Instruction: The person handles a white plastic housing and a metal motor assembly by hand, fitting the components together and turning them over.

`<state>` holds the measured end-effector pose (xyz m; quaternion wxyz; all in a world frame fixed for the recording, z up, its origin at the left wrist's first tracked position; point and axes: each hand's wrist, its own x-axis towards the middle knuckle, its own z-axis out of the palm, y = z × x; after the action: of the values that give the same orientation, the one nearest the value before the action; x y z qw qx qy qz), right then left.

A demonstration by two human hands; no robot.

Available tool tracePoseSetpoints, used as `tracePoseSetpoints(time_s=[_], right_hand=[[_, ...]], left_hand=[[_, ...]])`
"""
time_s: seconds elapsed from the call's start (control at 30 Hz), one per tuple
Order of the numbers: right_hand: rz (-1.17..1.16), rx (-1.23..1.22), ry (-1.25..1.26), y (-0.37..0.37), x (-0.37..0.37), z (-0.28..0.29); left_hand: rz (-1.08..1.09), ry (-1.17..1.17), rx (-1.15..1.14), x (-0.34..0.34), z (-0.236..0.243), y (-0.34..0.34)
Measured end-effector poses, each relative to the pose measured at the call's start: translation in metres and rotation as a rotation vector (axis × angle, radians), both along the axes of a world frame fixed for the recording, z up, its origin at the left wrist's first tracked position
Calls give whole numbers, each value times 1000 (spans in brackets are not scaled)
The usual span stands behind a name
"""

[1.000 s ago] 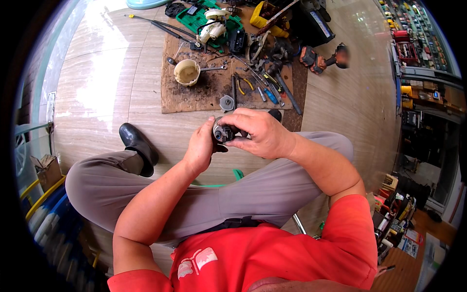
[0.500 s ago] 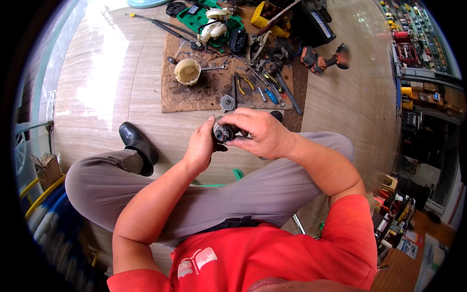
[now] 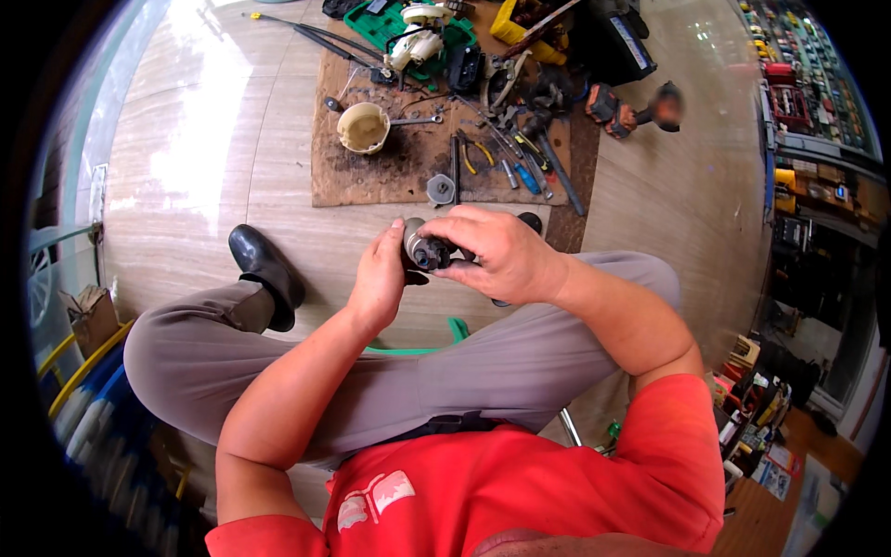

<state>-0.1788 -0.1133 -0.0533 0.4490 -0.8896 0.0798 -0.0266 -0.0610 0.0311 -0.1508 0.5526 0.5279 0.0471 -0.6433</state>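
Observation:
Both hands hold a small cylindrical pump-like part (image 3: 415,243) with a grey metal body and a black end with fittings, above the gap between my knees. My left hand (image 3: 380,278) wraps round its left side, fingers partly hidden behind it. My right hand (image 3: 506,255) grips the black end from the right, thumb below and forefinger above. Just beyond, on a stained cardboard sheet (image 3: 371,190), lie a grey round cap (image 3: 440,189), a dark bar (image 3: 455,167) and yellow-handled pliers (image 3: 479,158).
Farther off stand a cream bowl (image 3: 363,128), a wrench (image 3: 418,120), a blue-handled screwdriver (image 3: 527,178) and a hammer (image 3: 557,167). A white pump assembly (image 3: 416,48) rests on a green case (image 3: 367,23). An orange-black power drill (image 3: 613,111) lies right, near a black battery-like box (image 3: 613,42).
The view has shifted slightly, so the cardboard and tools appear a little higher and farther right. The part has tilted slightly, showing more metal body; both hands keep their hold.

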Motion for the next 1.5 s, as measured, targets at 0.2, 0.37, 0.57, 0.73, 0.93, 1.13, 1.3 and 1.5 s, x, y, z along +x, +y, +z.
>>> tracePoseSetpoints(time_s=[0.2, 0.37, 0.57, 0.73, 0.93, 1.13, 1.3, 1.5], right_hand=[[-24, 22, 60, -5, 2, -8], [-49, 60, 53, -8, 4, -17], [-78, 90, 76, -6, 8, -18], [-92, 126, 61, -5, 8, -22], [-124, 190, 123, -4, 9, -20], [-181, 286, 184, -5, 9, -16], [-237, 445, 211, -5, 5, -18], [-255, 714, 243, -8, -1, -8]], left_hand=[[-61, -63, 71, 2, -1, 0], [-100, -34, 94, 5, -2, 1], [-83, -11, 98, 6, -6, 4], [-86, -13, 101, 8, -5, 5], [-66, -21, 100, 8, -1, 5], [-68, -29, 80, 7, 1, 2], [-36, -8, 83, 5, 3, -1], [-27, 27, 98, 4, 12, -8]])
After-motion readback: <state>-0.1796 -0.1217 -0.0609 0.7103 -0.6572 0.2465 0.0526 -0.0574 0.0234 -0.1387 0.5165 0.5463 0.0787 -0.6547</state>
